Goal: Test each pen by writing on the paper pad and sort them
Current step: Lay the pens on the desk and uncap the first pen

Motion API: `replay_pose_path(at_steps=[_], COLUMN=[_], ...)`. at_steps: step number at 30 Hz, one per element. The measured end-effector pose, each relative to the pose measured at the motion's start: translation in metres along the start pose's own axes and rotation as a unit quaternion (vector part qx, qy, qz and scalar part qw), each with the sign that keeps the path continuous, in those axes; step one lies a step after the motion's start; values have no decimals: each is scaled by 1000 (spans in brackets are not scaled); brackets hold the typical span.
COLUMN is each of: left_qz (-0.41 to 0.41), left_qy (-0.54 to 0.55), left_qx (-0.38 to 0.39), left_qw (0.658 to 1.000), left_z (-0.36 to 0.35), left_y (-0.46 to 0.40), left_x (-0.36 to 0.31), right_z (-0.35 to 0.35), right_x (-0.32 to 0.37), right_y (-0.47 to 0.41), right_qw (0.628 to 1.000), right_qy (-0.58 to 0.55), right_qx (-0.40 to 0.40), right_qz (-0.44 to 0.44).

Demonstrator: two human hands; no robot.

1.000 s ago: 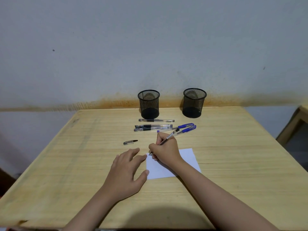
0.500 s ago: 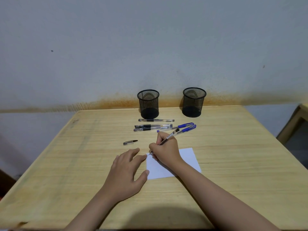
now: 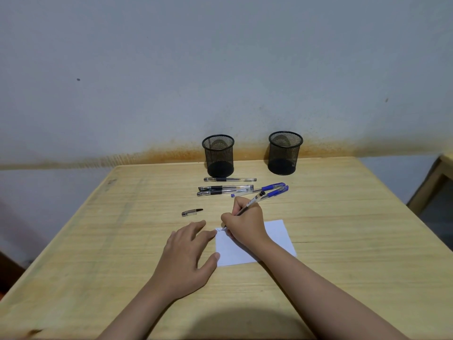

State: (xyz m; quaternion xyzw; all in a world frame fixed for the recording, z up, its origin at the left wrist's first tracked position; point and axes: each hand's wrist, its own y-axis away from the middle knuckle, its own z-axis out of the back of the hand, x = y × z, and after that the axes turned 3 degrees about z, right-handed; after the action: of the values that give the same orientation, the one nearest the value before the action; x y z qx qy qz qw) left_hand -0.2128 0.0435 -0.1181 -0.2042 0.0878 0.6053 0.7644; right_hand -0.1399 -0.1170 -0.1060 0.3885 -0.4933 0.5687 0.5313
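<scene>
My right hand (image 3: 245, 220) grips a clear-barrelled pen (image 3: 255, 198), tip down on the top left corner of the white paper pad (image 3: 277, 236), where a short scribble shows. My left hand (image 3: 187, 251) lies flat, fingers spread, its fingertips and thumb touching the pad's left edge. A loose pen cap (image 3: 192, 212) lies left of my right hand. Behind it lie three black-grip pens (image 3: 224, 190) and two blue-capped pens (image 3: 272, 188). Two black mesh cups, left (image 3: 218, 154) and right (image 3: 285, 152), stand at the back and look empty.
The wooden table (image 3: 103, 241) ends against a grey wall behind the cups. Part of another wooden piece (image 3: 434, 182) shows beyond the table's right edge.
The pen tip has made small writing strokes at the pad's corner. Both hands have stayed almost where they were.
</scene>
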Motion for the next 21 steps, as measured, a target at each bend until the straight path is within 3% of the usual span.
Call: replay_pose_path(at_steps=[7, 10, 14, 21], left_qz=[-4, -4, 65, 125], left_qy=[47, 81, 86, 100], left_qx=[22, -49, -112, -89], left_qw=[999, 995, 988, 983], left_z=[11, 20, 23, 21], left_y=[-10, -27, -52, -70], left_x=[3, 14, 33, 39], right_z=[7, 5, 7, 10], right_x=[3, 2, 6, 16], right_y=[-3, -6, -3, 2], right_qw=[980, 962, 960, 984], right_qy=[-180, -252, -268, -177], right_qx=[-36, -49, -14, 9], right_qz=[-73, -91, -80, -34])
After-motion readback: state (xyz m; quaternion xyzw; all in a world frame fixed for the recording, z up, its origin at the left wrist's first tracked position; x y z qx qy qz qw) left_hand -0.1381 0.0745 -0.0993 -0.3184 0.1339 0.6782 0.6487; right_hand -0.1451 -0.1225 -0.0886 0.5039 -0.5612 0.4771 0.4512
